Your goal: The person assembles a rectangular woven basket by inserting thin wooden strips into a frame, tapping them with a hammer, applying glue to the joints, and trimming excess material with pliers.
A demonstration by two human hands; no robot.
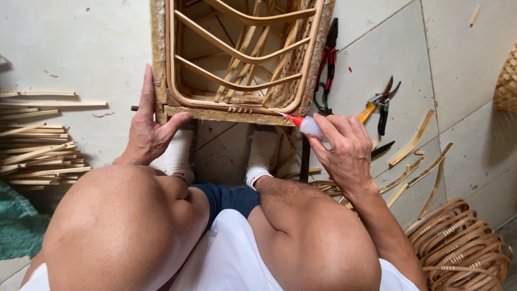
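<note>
Pale tan rattan frame (242, 54); white glue bottle (308, 126) with red tip; white socks (261, 153); navy shorts (229, 196); green cloth (19, 223) near left; red-and-black pliers (326, 59).

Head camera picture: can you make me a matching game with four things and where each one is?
Things:
1. glue bottle
2. rattan frame
3. pruning shears
4. bundle of cane strips

Places:
A. on the floor at the far left
B. in the right hand, red tip at the frame's near edge
C. on the floor tiles to the right of the frame
D. on the floor in front of the knees, steadied at its corner by the left hand

Pairs: 1-B, 2-D, 3-C, 4-A
</note>
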